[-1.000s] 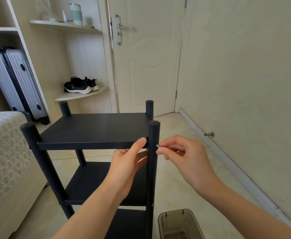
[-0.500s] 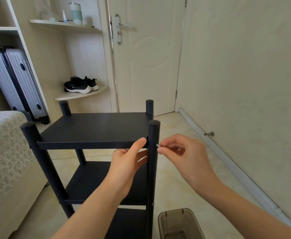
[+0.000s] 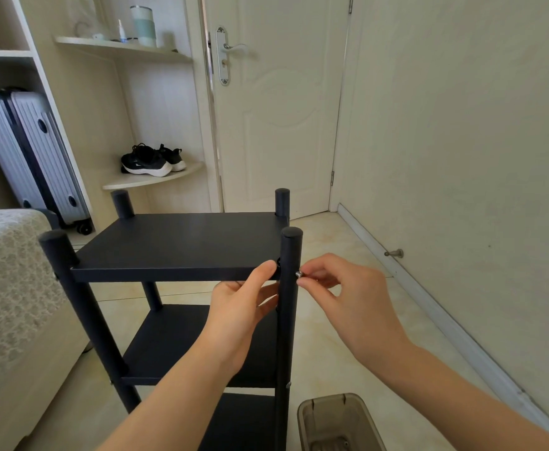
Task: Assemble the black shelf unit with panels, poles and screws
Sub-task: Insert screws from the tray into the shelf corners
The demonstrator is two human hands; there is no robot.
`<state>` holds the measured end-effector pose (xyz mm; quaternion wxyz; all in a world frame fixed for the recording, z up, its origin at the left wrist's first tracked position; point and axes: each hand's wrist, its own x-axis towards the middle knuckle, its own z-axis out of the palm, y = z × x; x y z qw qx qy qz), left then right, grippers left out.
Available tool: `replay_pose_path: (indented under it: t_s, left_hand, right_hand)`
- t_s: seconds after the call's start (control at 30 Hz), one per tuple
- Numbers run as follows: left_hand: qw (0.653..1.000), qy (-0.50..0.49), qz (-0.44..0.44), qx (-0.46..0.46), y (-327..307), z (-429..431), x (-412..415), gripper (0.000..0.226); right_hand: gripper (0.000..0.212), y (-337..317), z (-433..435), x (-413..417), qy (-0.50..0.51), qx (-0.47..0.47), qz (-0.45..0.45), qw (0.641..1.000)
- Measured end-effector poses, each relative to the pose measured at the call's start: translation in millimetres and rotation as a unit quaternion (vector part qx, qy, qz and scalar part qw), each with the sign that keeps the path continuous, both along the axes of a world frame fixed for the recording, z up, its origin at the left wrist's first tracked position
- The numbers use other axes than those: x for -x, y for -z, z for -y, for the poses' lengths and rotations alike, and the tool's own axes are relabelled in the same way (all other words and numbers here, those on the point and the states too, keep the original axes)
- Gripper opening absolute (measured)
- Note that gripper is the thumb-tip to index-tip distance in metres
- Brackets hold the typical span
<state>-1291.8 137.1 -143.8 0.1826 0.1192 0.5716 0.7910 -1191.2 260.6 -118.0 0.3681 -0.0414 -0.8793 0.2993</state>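
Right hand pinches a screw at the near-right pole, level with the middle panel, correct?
No. Head view: the screw is level with the top panel, not the middle one. The right hand does pinch it at the near-right pole.

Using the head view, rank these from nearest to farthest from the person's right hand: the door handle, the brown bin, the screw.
1. Screw: pinched in the fingertips of the right hand, at its left.
2. Brown bin: on the floor below the hand.
3. Door handle: across the room, high and to the left.
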Motion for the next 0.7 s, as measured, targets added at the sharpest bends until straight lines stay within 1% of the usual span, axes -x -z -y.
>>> replay_pose_path:
  t_s: [0.07, 0.13, 0.17, 0.23, 0.3, 0.33, 0.4, 0.5, 0.6, 0.67, 0.7]
  left_hand:
    - [1.000, 0.003, 0.001, -0.001, -1.2, 0.2, -1.1, 0.024]
    - [1.000, 0.003, 0.004, -0.003, -2.3, 0.4, -1.5, 0.025]
    - [1.000, 0.003, 0.005, -0.005, -2.8, 0.5, -1.7, 0.025]
    - [1.000, 0.003, 0.008, -0.011, -4.4, 1.0, -2.4, 0.029]
    - [1.000, 0.009, 0.008, -0.016, -5.9, 1.9, -3.4, 0.040]
    - [1.000, 0.009, 0.008, -0.017, -6.3, 2.2, -4.0, 0.045]
    - [1.000, 0.007, 0.011, -0.018, -7.1, 2.6, -4.0, 0.051]
    - [1.000, -0.001, 0.015, -0.023, -7.5, 2.0, -3.1, 0.051]
    - [0.999, -0.021, 0.025, -0.023, -8.0, 1.1, -3.2, 0.055]
    - [0.999, -0.022, 0.023, -0.024, -8.9, 1.3, -4.0, 0.054]
    - [0.999, -0.019, 0.021, -0.023, -9.4, 1.4, -4.0, 0.052]
  right_hand:
    - [0.012, 1.1, 0.3, 0.4, 0.017, -0.051, -0.001, 0.999]
    - [0.014, 1.3, 0.6, 1.0, 0.020, -0.065, -0.002, 0.998]
    - [0.013, 0.8, 1.1, 1.2, 0.019, -0.054, -0.002, 0.998]
    - [0.008, -0.5, 1.2, 1.6, 0.008, 0.009, -0.004, 1.000]
    - [0.004, -2.1, 0.2, 2.5, -0.009, 0.079, -0.003, 0.997]
    - [0.004, -2.6, -0.2, 2.9, -0.015, 0.097, -0.001, 0.995]
    - [0.004, -2.9, -0.7, 4.1, -0.022, 0.106, 0.003, 0.994]
    - [0.005, -2.1, -2.0, 6.5, -0.019, 0.109, 0.014, 0.994]
    - [0.013, -3.4, -6.0, 10.4, -0.015, 0.126, 0.031, 0.991]
    - [0.018, -6.9, -9.6, 13.3, -0.044, 0.155, 0.054, 0.985]
    - [0.020, -9.1, -11.2, 14.8, -0.072, 0.189, 0.066, 0.977]
